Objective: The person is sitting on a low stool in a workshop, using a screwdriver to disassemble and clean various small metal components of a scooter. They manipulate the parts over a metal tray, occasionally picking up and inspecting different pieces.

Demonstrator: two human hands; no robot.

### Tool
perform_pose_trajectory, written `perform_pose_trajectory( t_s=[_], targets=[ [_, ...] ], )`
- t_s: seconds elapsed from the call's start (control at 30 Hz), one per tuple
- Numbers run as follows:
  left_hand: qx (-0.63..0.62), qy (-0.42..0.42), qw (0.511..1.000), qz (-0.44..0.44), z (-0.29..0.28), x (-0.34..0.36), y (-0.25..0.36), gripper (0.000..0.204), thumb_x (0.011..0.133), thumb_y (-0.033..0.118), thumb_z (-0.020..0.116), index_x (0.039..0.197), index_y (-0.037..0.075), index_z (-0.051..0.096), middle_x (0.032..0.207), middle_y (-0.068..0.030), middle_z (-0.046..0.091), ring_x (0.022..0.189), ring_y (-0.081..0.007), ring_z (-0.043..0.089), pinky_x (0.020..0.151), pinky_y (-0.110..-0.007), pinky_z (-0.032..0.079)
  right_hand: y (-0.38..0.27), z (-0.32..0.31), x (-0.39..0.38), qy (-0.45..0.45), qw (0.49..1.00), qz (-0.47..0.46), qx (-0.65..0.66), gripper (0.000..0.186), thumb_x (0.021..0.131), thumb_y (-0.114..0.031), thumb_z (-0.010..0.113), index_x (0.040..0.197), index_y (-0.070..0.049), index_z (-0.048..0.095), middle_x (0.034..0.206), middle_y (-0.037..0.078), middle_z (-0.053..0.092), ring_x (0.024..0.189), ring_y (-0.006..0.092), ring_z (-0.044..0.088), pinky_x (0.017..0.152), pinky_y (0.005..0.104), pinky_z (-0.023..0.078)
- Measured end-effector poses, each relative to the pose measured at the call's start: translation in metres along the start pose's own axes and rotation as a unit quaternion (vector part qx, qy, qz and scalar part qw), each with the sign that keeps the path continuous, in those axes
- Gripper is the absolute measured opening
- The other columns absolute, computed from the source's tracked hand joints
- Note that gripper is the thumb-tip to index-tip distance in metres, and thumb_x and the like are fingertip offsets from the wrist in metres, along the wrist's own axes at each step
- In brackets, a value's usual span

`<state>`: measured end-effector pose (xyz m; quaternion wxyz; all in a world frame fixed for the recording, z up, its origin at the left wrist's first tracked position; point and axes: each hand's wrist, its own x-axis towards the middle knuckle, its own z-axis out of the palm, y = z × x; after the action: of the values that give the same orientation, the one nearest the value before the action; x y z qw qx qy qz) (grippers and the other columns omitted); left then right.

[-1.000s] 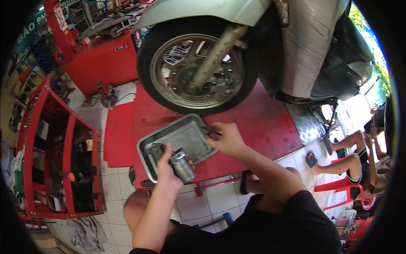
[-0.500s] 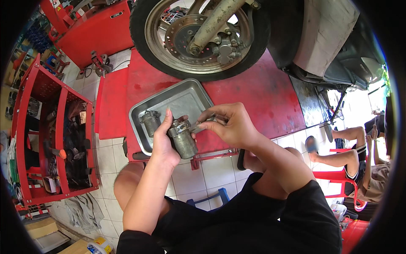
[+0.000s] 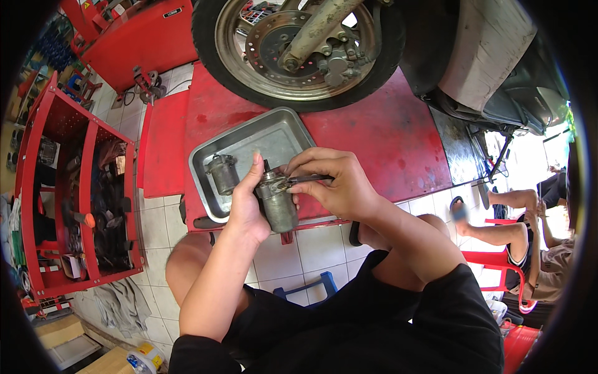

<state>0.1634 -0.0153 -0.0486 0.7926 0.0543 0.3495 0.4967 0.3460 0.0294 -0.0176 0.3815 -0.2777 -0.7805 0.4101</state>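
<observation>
My left hand (image 3: 246, 210) is wrapped round a worn grey metal cylinder (image 3: 280, 210), which looks like a small starter motor, its dark shaft pointing up and away from me. Against the motor's upper end, my right hand (image 3: 341, 182) pinches a slim dark tool (image 3: 311, 178). The tool's kind is hard to make out, as the fingers cover part of it. Just beyond both hands lies a metal tray (image 3: 265, 138). A second, similar motor (image 3: 223, 176) rests inside it at the left.
The tray is on a red lift platform (image 3: 386, 149) beneath a motorcycle's front wheel (image 3: 299, 106). A red tool cart (image 3: 93, 206) stands at left. My knees flank a blue stool (image 3: 308, 288). At right, another person sits on a red chair (image 3: 492, 258).
The held motor has tilted a little, and its shaft now shows. My right hand has turned slightly, bringing the dark tool into clearer view. The whole scene has shifted slightly.
</observation>
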Motion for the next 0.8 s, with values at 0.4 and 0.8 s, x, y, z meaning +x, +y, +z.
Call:
perform_pose_trajectory(
  t_s=[0.4,0.8],
  targets=[
    [0.003,0.013,1.0,-0.018,-0.004,-0.001,-0.001,0.065,0.09,0.064,0.06,0.104,0.001,0.062,0.09,-0.0145,0.069,0.074,-0.0299,0.067,0.066,-0.043,0.055,-0.002,0.002,0.0,-0.041,0.999,-0.021,0.009,0.031,0.068,0.018,0.06,0.094,0.005,0.069,0.101,0.014,0.071,0.093,0.026,0.071,0.081,0.0349,0.057],
    [-0.007,0.021,0.999,-0.029,0.0,-0.004,-0.004,0.066,0.089,0.065,0.061,0.104,0.001,0.061,0.089,-0.0161,0.068,0.075,-0.0314,0.067,0.066,-0.045,0.056,-0.002,-0.001,-0.001,-0.038,0.999,-0.017,-0.012,0.026,0.069,0.002,0.082,0.091,0.002,0.069,0.098,0.013,0.072,0.093,0.0274,0.071,0.082,0.0353,0.057]
  ],
)
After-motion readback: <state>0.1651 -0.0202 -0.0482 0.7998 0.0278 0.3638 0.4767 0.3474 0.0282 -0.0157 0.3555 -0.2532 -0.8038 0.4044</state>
